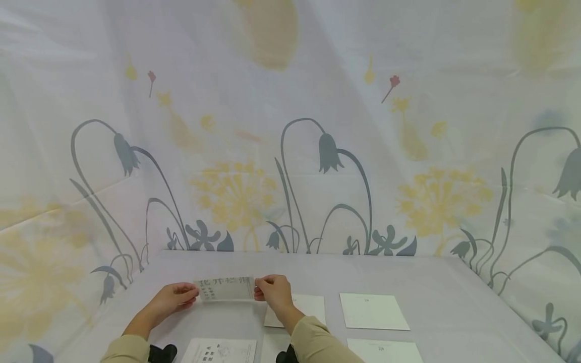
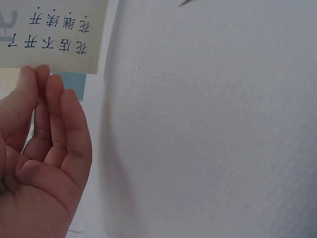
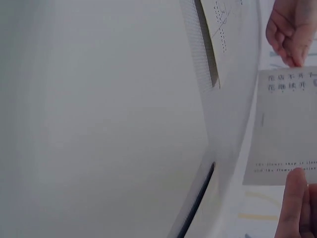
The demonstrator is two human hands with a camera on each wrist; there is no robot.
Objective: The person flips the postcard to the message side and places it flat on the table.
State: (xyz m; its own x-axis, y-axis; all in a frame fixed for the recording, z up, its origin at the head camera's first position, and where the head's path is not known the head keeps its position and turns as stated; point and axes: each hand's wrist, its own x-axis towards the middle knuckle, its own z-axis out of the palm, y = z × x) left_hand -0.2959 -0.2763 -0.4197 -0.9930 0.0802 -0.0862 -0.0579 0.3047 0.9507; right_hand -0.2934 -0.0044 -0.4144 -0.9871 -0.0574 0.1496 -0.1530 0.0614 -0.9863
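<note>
A pale printed card (image 1: 227, 292) is held up above the table between both hands, its Chinese lettering facing the head camera. My left hand (image 1: 174, 297) pinches its left edge between thumb and fingertips. At the opposite edge, my right hand (image 1: 276, 292) pinches the card between thumb and fingers. Close up in the left wrist view, the card (image 2: 54, 54) shows two rows of characters, upside down, above the left fingertips. The right wrist view shows the card (image 3: 282, 129) with small English print near the right fingers (image 3: 292, 198).
On the white table (image 1: 227, 322) lie several cards: a printed one (image 1: 222, 350) at the front, a pale one (image 1: 313, 305) partly behind the right wrist, and two more pale cards (image 1: 374, 311) farther right. A flower-patterned curtain (image 1: 245, 111) stands behind and at the sides.
</note>
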